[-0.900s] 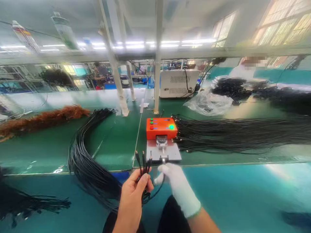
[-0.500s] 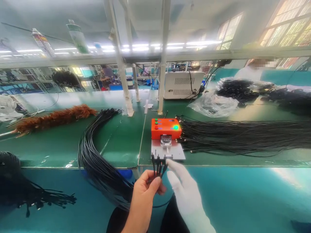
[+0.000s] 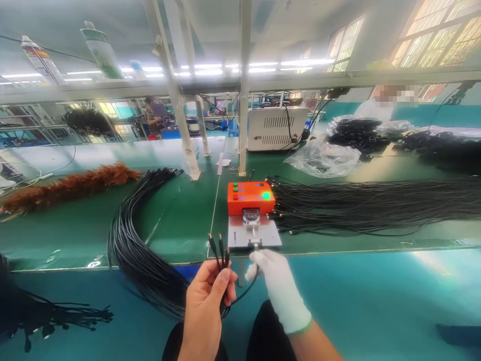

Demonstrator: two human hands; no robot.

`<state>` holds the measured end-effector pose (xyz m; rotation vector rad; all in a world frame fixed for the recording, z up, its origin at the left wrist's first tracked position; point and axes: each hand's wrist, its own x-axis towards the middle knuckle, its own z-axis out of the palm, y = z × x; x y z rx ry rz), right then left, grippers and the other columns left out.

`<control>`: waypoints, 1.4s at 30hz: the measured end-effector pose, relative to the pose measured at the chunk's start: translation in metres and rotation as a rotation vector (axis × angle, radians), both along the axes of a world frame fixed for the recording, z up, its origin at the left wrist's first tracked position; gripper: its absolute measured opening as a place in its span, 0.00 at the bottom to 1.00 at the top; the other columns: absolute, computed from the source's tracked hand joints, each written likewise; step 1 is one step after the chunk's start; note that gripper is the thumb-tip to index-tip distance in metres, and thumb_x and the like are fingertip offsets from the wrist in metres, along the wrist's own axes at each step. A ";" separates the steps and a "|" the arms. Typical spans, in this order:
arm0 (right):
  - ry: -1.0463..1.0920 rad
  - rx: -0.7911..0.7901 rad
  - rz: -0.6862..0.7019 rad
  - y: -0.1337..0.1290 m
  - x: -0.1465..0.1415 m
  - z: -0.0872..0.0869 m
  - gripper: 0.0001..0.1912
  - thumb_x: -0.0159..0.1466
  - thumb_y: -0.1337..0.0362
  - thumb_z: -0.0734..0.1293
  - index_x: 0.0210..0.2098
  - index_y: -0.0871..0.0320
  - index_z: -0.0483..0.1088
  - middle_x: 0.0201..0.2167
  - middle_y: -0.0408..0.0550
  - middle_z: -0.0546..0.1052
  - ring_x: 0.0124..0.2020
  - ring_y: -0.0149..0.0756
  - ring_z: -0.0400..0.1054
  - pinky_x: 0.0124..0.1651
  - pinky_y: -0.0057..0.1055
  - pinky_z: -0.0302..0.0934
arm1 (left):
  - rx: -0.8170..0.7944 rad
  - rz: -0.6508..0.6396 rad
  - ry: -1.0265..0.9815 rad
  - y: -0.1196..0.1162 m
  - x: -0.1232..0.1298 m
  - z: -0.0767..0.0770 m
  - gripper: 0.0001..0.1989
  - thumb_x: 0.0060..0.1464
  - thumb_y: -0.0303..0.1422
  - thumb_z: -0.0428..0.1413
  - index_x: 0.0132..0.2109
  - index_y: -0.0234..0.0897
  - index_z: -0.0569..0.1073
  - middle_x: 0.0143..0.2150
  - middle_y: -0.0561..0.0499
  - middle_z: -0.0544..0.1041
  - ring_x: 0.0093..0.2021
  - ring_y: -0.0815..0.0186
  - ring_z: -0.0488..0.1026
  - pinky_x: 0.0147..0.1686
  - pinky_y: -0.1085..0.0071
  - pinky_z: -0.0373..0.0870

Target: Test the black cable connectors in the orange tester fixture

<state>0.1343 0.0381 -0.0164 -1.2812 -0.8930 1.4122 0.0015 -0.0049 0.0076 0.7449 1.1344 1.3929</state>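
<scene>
At the front edge of the green surface [image 3: 184,220], the right hand [image 3: 280,288], gloved in white, has its grip closed on the end of a black cable [image 3: 249,289]. This end is at the front of a metal plate [image 3: 270,235], and the cable bends down from there toward the left hand [image 3: 207,291]. The left hand is bare, and its grip is closed around a few more cables [image 3: 222,255]; their plugs [image 3: 213,245] are slim and black with small reddish tips, and they point upward, a little spread. On the plate is a round gauge [image 3: 251,215], and behind it an orange box [image 3: 248,193] with one green light [image 3: 266,196] glowing.

A clear bag [image 3: 326,159] lies at the back right, crumpled, with black coils [image 3: 356,138] by it; whether they are inside, I cannot tell. On the shelf [image 3: 300,76] stand a spray can [image 3: 42,59] and a bottle [image 3: 101,52], whose contents are not visible.

A thick bundle [image 3: 130,240] passes over the front edge at left. Between it and the box there is open room on the surface, and at right, below the edge, the floor [image 3: 356,301] spreads wide.
</scene>
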 end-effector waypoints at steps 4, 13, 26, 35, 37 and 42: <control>0.040 -0.014 0.001 0.004 -0.001 0.000 0.11 0.57 0.61 0.62 0.24 0.61 0.69 0.14 0.44 0.73 0.17 0.33 0.65 0.26 0.29 0.58 | 0.002 0.020 0.022 0.000 0.002 0.002 0.08 0.50 0.37 0.60 0.36 0.37 0.74 0.25 0.55 0.73 0.21 0.74 0.63 0.21 0.78 0.59; 0.078 -0.051 -0.032 0.016 -0.001 -0.008 0.09 0.55 0.63 0.63 0.23 0.61 0.70 0.12 0.45 0.73 0.17 0.35 0.67 0.26 0.31 0.61 | 0.006 -0.011 0.044 -0.001 0.003 0.001 0.08 0.50 0.36 0.60 0.35 0.36 0.75 0.26 0.54 0.74 0.21 0.73 0.64 0.21 0.77 0.59; 0.060 -0.024 -0.024 0.012 -0.002 0.000 0.11 0.56 0.60 0.63 0.23 0.61 0.69 0.13 0.46 0.73 0.18 0.35 0.67 0.25 0.29 0.60 | 0.010 -0.020 0.066 0.001 0.004 0.001 0.08 0.50 0.36 0.60 0.35 0.36 0.75 0.25 0.53 0.73 0.21 0.72 0.63 0.21 0.76 0.59; -0.362 0.030 -0.045 -0.021 0.010 -0.006 0.13 0.54 0.55 0.65 0.28 0.59 0.74 0.27 0.54 0.79 0.33 0.47 0.71 0.42 0.42 0.62 | 0.018 -0.064 0.067 0.001 0.002 -0.004 0.06 0.53 0.34 0.57 0.36 0.36 0.75 0.22 0.56 0.68 0.24 0.72 0.61 0.25 0.77 0.59; -0.605 0.158 -0.197 -0.026 0.014 -0.003 0.17 0.54 0.56 0.65 0.40 0.57 0.75 0.42 0.56 0.77 0.47 0.52 0.67 0.53 0.49 0.54 | 0.012 -0.081 0.071 0.001 0.003 -0.006 0.06 0.53 0.33 0.57 0.36 0.35 0.75 0.21 0.56 0.68 0.24 0.72 0.62 0.26 0.76 0.60; -0.355 0.314 -0.012 -0.034 -0.001 0.020 0.17 0.59 0.57 0.63 0.45 0.55 0.73 0.48 0.51 0.75 0.49 0.45 0.67 0.53 0.37 0.59 | -0.013 -0.076 0.038 -0.001 0.013 -0.009 0.06 0.47 0.33 0.61 0.32 0.35 0.75 0.21 0.55 0.72 0.22 0.70 0.66 0.25 0.75 0.63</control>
